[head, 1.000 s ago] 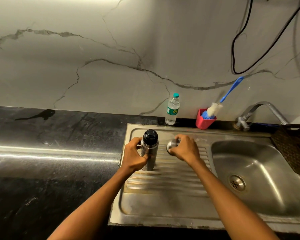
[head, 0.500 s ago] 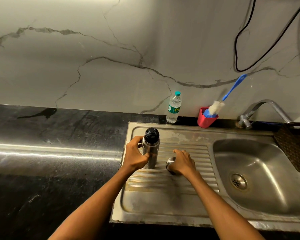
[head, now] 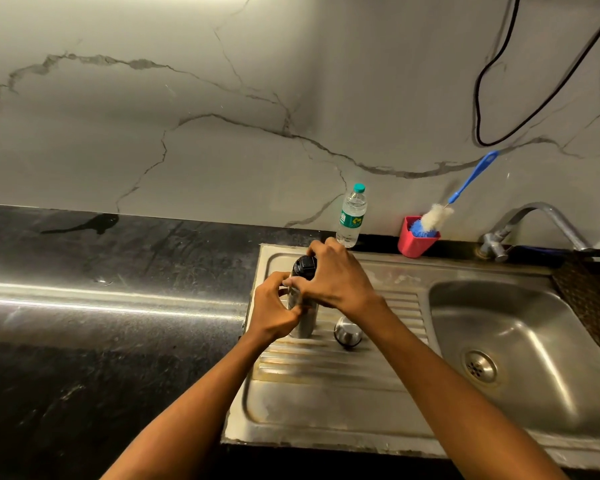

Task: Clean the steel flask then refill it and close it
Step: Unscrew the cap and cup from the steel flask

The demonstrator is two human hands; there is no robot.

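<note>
The steel flask (head: 305, 323) stands upright on the ribbed drainboard (head: 326, 375) of the sink. My left hand (head: 274, 308) grips its body from the left. My right hand (head: 336, 278) reaches over the top, fingers curled round the black inner stopper (head: 305, 266). The flask's steel outer cap (head: 347, 332) lies on the drainboard just right of the flask, free of both hands. A clear water bottle with a teal cap (head: 352, 216) stands against the wall behind the flask.
A red cup (head: 416, 242) holding a blue-handled bottle brush (head: 437, 216) stands at the back of the sink. The tap (head: 534, 223) overhangs the sink basin (head: 520, 348) on the right. A dark woven mat (head: 593, 299) lies at the far right. Black countertop (head: 101, 323) stretches left.
My right hand set the steel cap down on the drainboard, let it go, and moved left onto the flask's black stopper. My left hand kept its hold on the flask.
</note>
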